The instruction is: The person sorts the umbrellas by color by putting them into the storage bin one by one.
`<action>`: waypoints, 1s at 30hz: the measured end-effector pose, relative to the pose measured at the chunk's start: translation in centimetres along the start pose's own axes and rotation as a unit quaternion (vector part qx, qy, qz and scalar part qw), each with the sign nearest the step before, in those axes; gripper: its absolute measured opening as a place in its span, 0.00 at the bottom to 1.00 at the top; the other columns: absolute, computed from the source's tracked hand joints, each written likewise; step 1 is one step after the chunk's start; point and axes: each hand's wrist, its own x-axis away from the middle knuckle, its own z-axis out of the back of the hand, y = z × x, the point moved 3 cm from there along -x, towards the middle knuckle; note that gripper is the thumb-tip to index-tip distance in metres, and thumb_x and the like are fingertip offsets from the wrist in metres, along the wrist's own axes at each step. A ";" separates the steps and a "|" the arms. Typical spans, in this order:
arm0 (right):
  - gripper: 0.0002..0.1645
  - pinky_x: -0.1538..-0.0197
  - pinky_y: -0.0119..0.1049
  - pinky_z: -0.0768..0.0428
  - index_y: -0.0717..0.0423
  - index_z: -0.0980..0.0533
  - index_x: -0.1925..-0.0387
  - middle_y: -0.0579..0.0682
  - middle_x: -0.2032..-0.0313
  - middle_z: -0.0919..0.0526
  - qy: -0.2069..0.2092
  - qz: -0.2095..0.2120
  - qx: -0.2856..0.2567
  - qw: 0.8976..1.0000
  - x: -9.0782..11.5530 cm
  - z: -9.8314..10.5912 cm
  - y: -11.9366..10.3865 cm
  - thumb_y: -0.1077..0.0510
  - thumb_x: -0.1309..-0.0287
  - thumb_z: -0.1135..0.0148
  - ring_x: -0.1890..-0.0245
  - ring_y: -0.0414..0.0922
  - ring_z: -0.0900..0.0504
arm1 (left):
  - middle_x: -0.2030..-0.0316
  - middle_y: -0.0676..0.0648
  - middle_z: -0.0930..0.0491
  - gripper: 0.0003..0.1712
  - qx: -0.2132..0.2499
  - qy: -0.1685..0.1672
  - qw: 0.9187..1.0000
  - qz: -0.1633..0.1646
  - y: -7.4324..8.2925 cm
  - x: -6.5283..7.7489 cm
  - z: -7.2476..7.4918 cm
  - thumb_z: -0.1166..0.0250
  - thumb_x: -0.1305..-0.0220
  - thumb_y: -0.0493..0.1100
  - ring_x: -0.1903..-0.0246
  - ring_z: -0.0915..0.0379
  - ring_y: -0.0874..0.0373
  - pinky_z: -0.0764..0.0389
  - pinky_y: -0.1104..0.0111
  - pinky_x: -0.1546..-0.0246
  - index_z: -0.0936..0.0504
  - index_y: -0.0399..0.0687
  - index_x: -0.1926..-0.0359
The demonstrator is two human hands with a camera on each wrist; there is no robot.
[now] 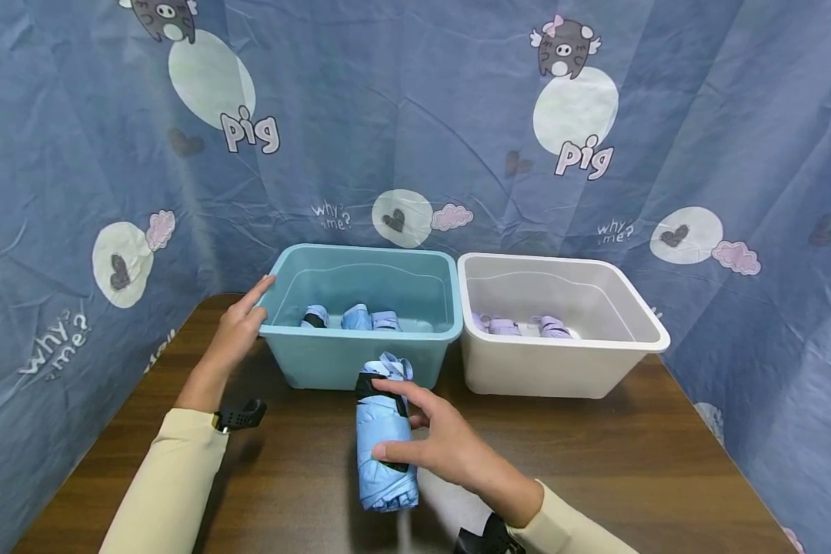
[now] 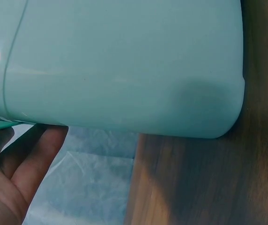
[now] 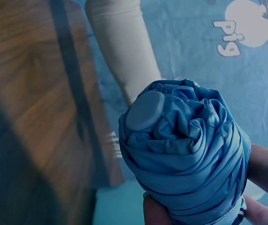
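Observation:
A folded blue umbrella with a black band is in my right hand. The fingers and thumb grip its side above the table, in front of the teal bin. The right wrist view shows the end of the umbrella, with gathered cloth and a smooth oval cap. At the left end of the teal bin, my left hand touches the rim with extended fingers. In the left wrist view those fingers lie against the bin's outer wall. Several blue rolled items lie inside this bin.
A white bin stands right beside the teal one, with several lilac rolled items inside. Both bins sit at the back of the brown wooden table. A blue printed curtain hangs behind and around it.

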 end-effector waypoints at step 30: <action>0.44 0.60 0.43 0.19 0.27 0.36 0.33 0.51 0.40 0.31 0.049 0.030 0.053 0.997 -3.2 7.7 -5.0 0.56 0.48 0.28 0.58 0.50 0.17 | 0.26 0.46 0.50 0.34 0.006 -0.001 1.000 0.002 -0.2 0.0 0.1 0.59 0.33 0.37 0.30 0.52 0.41 0.45 0.44 0.39 0.43 0.53 0.26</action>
